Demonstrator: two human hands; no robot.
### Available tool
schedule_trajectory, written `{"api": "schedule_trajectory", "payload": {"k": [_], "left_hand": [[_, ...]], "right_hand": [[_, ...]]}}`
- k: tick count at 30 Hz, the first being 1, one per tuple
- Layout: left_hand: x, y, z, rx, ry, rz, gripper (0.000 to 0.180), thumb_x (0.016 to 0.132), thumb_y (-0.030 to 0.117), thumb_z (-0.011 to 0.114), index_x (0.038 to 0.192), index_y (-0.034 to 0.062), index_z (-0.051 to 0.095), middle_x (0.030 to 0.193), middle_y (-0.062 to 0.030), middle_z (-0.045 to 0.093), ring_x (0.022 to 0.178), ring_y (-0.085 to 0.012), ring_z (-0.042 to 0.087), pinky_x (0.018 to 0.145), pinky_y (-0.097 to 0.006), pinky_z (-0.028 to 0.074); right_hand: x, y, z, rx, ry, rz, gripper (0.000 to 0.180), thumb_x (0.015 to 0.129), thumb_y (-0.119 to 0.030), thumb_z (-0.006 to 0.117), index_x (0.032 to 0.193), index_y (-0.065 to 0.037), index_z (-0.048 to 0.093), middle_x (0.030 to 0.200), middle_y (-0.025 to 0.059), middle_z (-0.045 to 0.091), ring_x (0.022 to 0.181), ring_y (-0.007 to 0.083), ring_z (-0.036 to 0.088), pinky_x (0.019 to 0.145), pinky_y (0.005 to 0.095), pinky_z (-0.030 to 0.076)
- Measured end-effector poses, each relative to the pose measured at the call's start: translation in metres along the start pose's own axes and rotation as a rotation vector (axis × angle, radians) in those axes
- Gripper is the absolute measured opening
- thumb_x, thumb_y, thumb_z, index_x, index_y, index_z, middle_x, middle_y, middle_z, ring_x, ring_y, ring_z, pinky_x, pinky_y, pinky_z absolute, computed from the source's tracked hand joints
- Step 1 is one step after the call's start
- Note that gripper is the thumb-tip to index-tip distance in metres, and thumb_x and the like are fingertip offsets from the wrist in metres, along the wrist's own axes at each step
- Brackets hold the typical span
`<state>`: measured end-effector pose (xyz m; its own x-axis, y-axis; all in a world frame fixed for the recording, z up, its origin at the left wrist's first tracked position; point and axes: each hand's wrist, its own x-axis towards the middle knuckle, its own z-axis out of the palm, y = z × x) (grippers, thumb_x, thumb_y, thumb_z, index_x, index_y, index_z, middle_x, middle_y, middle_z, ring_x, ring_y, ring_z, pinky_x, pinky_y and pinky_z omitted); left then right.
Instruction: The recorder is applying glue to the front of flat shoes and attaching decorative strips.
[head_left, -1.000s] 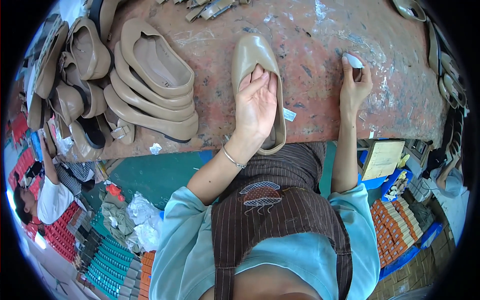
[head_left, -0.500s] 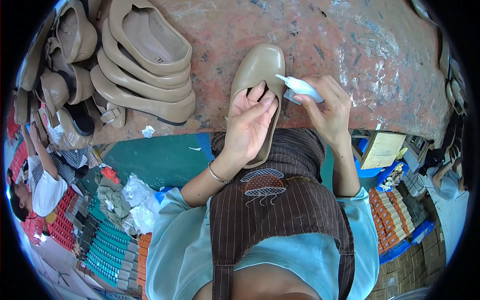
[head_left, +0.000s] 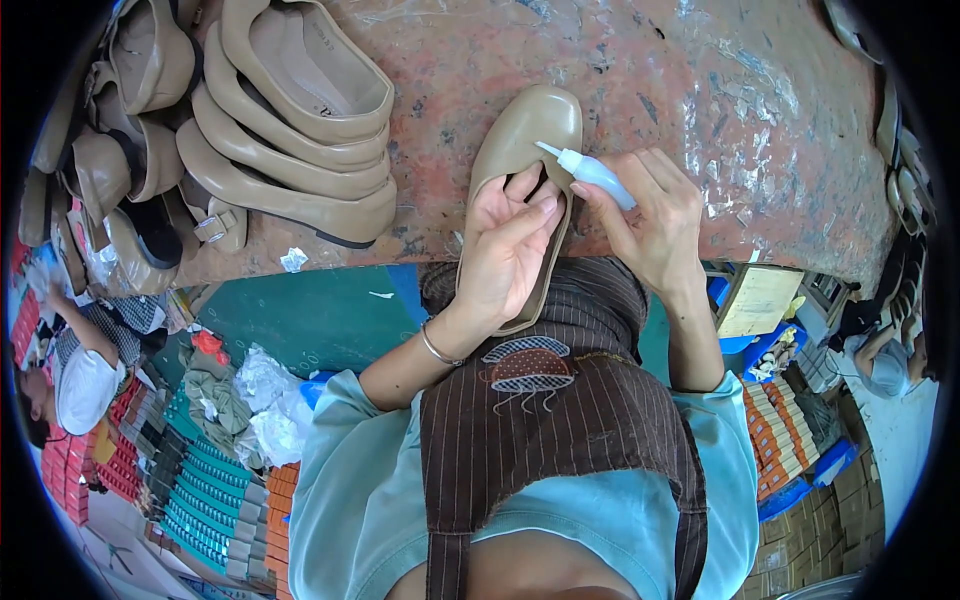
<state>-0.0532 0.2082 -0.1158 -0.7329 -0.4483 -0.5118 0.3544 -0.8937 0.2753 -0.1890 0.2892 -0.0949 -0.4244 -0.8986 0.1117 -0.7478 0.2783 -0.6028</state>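
Note:
A beige slip-on shoe (head_left: pixel 533 118) lies with its toe on the table and its heel toward my apron. The fingers of my left hand (head_left: pixel 505 255) reach inside its opening and grip it, palm up. Held in my right hand (head_left: pixel 658 218) is a small white squeeze bottle (head_left: pixel 603 180) with a thin nozzle. That nozzle points left, its tip over the shoe's upper just ahead of the opening; whether it touches the leather I cannot tell.
The worn reddish table (head_left: pixel 480 45) carries a stack of beige shoes (head_left: pixel 300 120) on the left, with buckled shoes (head_left: pixel 215 222) beyond it. Crumpled plastic (head_left: pixel 275 400) and teal stacks (head_left: pixel 210 500) stand at lower left. Another person (head_left: pixel 90 380) is farther left.
The bottle's nozzle has shifted left and slightly up, now over the shoe's upper. The shoe has moved slightly right. The person at far left has moved an arm.

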Motion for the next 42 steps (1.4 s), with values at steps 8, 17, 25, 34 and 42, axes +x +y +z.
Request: {"api": "schedule_trajectory", "payload": {"k": [8, 17, 25, 34, 42], "left_hand": [[0.000, 0.001, -0.001, -0.008, -0.005, -0.001, 0.045, 0.084, -0.010, 0.050, 0.126, -0.0017, 0.038, 0.111, -0.0084, 0.051, 0.094, -0.0158, 0.051, 0.099, -0.034, 0.041], [-0.001, 0.001, -0.001, -0.009, 0.008, -0.013, 0.046, 0.084, -0.010, 0.050, 0.127, -0.0016, 0.037, 0.113, -0.0092, 0.051, 0.096, -0.0166, 0.051, 0.100, -0.035, 0.041], [-0.001, -0.001, -0.015, -0.088, -0.028, -0.004, 0.037, 0.083, -0.012, 0.051, 0.117, -0.0004, 0.043, 0.106, -0.0072, 0.052, 0.092, -0.0160, 0.051, 0.098, -0.035, 0.041], [0.000, 0.000, -0.005, -0.077, 0.113, -0.072, 0.020, 0.083, -0.012, 0.051, 0.096, 0.0025, 0.050, 0.099, -0.0070, 0.058, 0.090, -0.0160, 0.051, 0.096, -0.034, 0.041], [-0.002, 0.002, -0.010, -0.109, 0.115, -0.084, 0.016, 0.084, -0.011, 0.053, 0.095, 0.0006, 0.052, 0.103, -0.0088, 0.061, 0.094, -0.0165, 0.055, 0.097, -0.034, 0.043]], "right_hand": [[0.005, -0.006, -0.004, 0.002, -0.031, 0.008, 0.018, 0.076, -0.020, 0.072, 0.078, -0.005, 0.062, 0.069, 0.0077, 0.059, 0.062, 0.0253, 0.056, 0.052, 0.0357, 0.046], [0.003, -0.007, -0.009, -0.018, -0.050, 0.035, 0.017, 0.075, -0.019, 0.072, 0.079, -0.005, 0.062, 0.069, 0.0089, 0.059, 0.062, 0.0273, 0.056, 0.054, 0.0373, 0.046], [-0.010, 0.015, -0.020, 0.119, -0.025, 0.154, 0.014, 0.078, -0.015, 0.070, 0.079, -0.003, 0.064, 0.077, 0.0108, 0.065, 0.070, 0.0228, 0.062, 0.062, 0.0314, 0.048], [-0.009, 0.126, -0.009, 0.139, 0.517, 0.311, 0.026, 0.092, -0.008, 0.053, 0.113, 0.005, 0.046, 0.128, 0.0139, 0.056, 0.126, 0.0246, 0.043, 0.101, 0.0348, 0.035], [-0.021, 0.070, 0.007, -0.013, 0.748, 0.465, 0.040, 0.087, -0.006, 0.060, 0.122, 0.005, 0.045, 0.122, 0.0183, 0.052, 0.122, 0.0248, 0.042, 0.104, 0.0347, 0.029]]}}
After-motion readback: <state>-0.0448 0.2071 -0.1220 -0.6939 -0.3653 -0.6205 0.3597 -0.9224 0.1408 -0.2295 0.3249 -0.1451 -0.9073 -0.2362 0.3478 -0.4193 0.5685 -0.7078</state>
